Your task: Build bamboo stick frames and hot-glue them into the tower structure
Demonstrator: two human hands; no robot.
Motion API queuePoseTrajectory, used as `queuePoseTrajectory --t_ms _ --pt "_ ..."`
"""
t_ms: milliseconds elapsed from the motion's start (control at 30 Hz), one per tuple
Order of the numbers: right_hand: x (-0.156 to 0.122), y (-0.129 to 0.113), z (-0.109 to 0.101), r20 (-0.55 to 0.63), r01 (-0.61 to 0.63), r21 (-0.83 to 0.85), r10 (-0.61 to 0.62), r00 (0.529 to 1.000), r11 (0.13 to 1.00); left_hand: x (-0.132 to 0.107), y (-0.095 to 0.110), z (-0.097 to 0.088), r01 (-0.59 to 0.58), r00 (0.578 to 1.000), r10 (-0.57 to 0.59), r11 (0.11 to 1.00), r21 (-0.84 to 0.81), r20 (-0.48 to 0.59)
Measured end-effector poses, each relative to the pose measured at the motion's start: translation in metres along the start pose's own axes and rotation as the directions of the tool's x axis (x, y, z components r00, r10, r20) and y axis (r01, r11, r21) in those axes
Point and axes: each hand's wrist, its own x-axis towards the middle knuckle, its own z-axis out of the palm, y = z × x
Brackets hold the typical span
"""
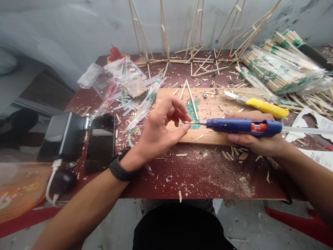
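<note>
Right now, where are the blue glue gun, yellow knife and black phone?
Blue glue gun [229, 125]: head view, on its barrel.
Yellow knife [266, 107]: head view, on its handle.
Black phone [100, 151]: head view, on its glossy face.

Light was soft, moderately bright. Faint shadows showed on the wall [85, 29]; a pale glare patch sat on the phone [100, 147]. My left hand [166, 121] and right hand [251, 139] recorded fairly sharp; the bag [23, 185], far left, blurred and stretched.

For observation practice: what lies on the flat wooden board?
Pale wooden sticks, green patch, metal ring, wood scraps, yellow-handled knife. Left hand, right hand and blue plastic glue gun cover parts.
</note>
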Motion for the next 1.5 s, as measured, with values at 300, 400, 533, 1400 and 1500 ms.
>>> queuePoseTrajectory --t_ms 300,400,533,1400,1500 --pt "0.0006 -0.0037 -0.005 0.04 -0.019 0.053 0.017 0.999 0.998 0.0019 -0.0012 -0.0031 0.011 0.998 -0.009 1.0 0.022 -0.061" --pt "0.0002 -0.0069 -0.0059 0.001 -0.049 0.088 0.049 0.999 0.995 0.0023 -0.0029 -0.0054 -0.004 0.997 0.011 0.996 0.09 -0.072" --pt "0.0 -0.0067 -0.0058 0.007 -0.051 0.072 0.05 0.999 0.996 0.001 -0.0035 -0.0044 -0.044 0.996 0.051 0.994 0.098 -0.075" --pt "0.0008 -0.008 0.0002 0.038 0.07 -0.064 -0.068 0.997 0.995 -0.0051 -0.0009 0.0013 -0.177 0.984 0.18 0.948 0.264 0.015" --pt "0.002 -0.0083 0.0014 0.046 0.097 -0.043 -0.095 0.994 0.994 -0.0052 -0.0022 0.0009 -0.265 0.963 0.266 0.918 0.296 0.038"
